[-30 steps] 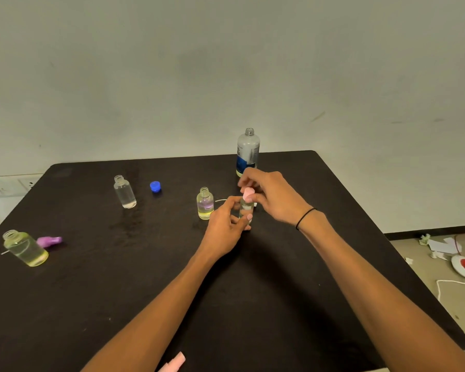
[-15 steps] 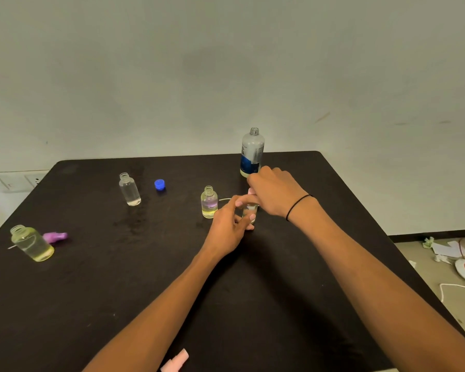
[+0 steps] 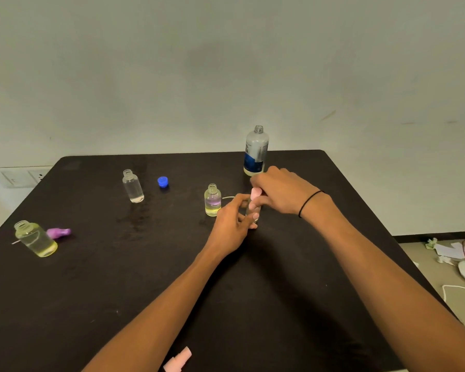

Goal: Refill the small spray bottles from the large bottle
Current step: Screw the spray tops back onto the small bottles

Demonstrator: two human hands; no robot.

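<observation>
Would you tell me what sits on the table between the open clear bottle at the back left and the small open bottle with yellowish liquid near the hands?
In the head view, only the blue cap lies between the clear bottle and the yellowish bottle, closer to the clear one.

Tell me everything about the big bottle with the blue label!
The big bottle is see-through plastic by the look of it, with a blue label low on its body and small print above that is too tiny to read. Its threaded neck is open, with no cap on. It stands upright near the far edge of the black table. A little yellowish liquid shows at the bottom. The right hand is just in front of it; whether they touch cannot be told.
</observation>
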